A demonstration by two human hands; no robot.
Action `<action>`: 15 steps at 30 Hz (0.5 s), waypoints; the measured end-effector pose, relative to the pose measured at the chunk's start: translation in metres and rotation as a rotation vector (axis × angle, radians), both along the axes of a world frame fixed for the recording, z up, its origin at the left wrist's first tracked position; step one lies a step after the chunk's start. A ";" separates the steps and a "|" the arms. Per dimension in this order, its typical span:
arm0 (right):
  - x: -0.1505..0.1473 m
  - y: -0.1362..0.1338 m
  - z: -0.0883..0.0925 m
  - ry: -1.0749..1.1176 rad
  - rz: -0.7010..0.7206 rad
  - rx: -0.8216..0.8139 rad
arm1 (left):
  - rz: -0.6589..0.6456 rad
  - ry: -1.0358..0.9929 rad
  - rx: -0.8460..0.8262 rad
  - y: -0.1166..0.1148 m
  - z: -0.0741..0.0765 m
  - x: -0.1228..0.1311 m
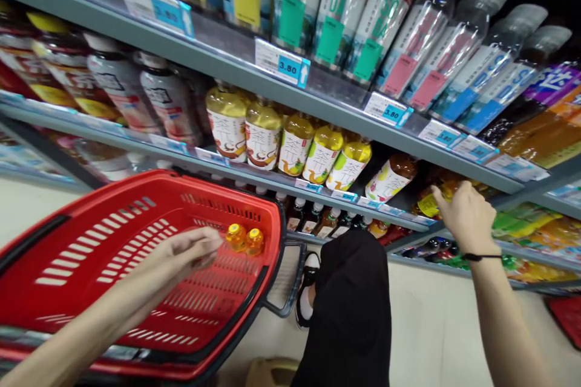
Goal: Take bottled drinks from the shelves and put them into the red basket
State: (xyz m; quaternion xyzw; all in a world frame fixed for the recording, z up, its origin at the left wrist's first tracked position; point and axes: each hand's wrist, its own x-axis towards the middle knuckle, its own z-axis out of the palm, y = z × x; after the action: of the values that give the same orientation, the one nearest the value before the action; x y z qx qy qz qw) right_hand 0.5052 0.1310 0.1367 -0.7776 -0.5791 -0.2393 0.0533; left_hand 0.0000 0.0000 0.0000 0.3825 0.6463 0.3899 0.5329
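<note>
My left hand (193, 248) hovers over the red shopping basket (158, 278), its fingers curled and held together, with nothing visible in them. Just right of its fingertips, two small orange bottles (245, 239) with yellow caps sit at the basket's far right corner. My right hand (469, 217), a dark band round its wrist, reaches to the lower shelf at the right. Its thumb sticks out beside an amber bottle with a yellow label (428, 204); the other fingers are hidden behind the hand, so I cannot tell whether it grips the bottle.
Bottles of yellow fruit tea (299, 145) line the lower shelf, with soda bottles (333, 18) above. A grey shelf edge (227, 54) with price tags crosses the view. The basket's black handle (285, 278) stands near my shoe (306, 290) and knee (351, 290).
</note>
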 end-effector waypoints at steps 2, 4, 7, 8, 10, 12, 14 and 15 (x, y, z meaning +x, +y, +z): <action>-0.033 0.004 -0.007 0.152 0.153 0.059 | -0.004 -0.191 -0.020 0.000 -0.006 -0.003; -0.058 0.015 -0.021 0.329 0.235 0.074 | 0.009 -0.278 -0.031 -0.001 -0.006 -0.004; -0.074 0.036 -0.049 0.522 0.198 0.083 | 0.007 -0.318 -0.022 -0.001 -0.001 -0.002; -0.075 0.042 -0.057 0.571 0.169 0.101 | 0.004 -0.326 -0.021 -0.001 0.001 -0.002; -0.072 0.052 -0.069 0.644 0.124 0.151 | -0.002 -0.325 -0.016 -0.002 0.004 -0.002; -0.067 0.057 -0.075 0.671 0.107 0.186 | -0.003 -0.320 0.002 -0.003 0.005 -0.004; -0.063 0.059 -0.076 0.680 0.112 0.191 | -0.009 -0.317 0.028 -0.004 0.006 -0.007; -0.062 0.059 -0.076 0.687 0.109 0.188 | -0.016 -0.317 0.037 -0.003 0.006 -0.008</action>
State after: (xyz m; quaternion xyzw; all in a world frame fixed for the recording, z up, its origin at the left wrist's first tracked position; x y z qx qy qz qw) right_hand 0.4436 0.1899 0.0610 -0.7722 -0.5436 -0.0131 0.3287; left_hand -0.0077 -0.0035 0.0063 0.3312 0.5436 0.4532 0.6240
